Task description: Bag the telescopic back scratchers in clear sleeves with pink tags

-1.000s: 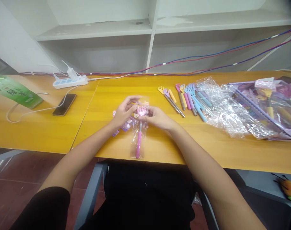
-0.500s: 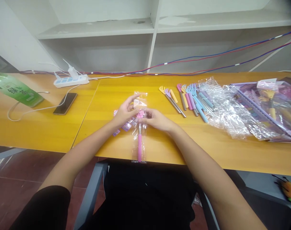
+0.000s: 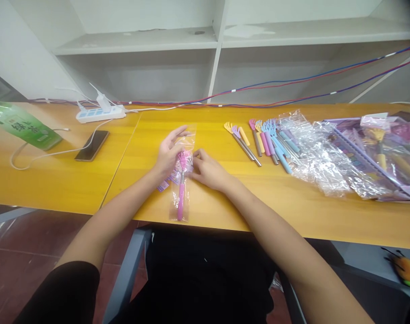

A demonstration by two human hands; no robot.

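A pink back scratcher (image 3: 181, 195) lies lengthwise inside a clear plastic bag (image 3: 173, 211), its claw end away from me and its handle near the table's front edge. My left hand (image 3: 169, 155) grips the upper left part of the bag beside the claw, thumb on it and the other fingers stretched forward. On the bag's right side is my right hand (image 3: 209, 171), its fingers curled in close to the edge; what they pinch, if anything, is hidden. Small purple-pink printed cards (image 3: 163, 185) lie partly under the bag and my left hand.
To the right lie several loose back scratchers (image 3: 245, 146), a heap of clear bags (image 3: 326, 162) and a purple box (image 3: 363, 162) with bagged scratchers. On the left are a phone (image 3: 92, 146), a power strip (image 3: 100, 113) and a green package (image 3: 22, 126). Cables run along the back.
The bagged back scratcher has shifted left with my left hand and tilted slightly. My right hand has come off the claw end to the bag's right edge, its fingers curling more.
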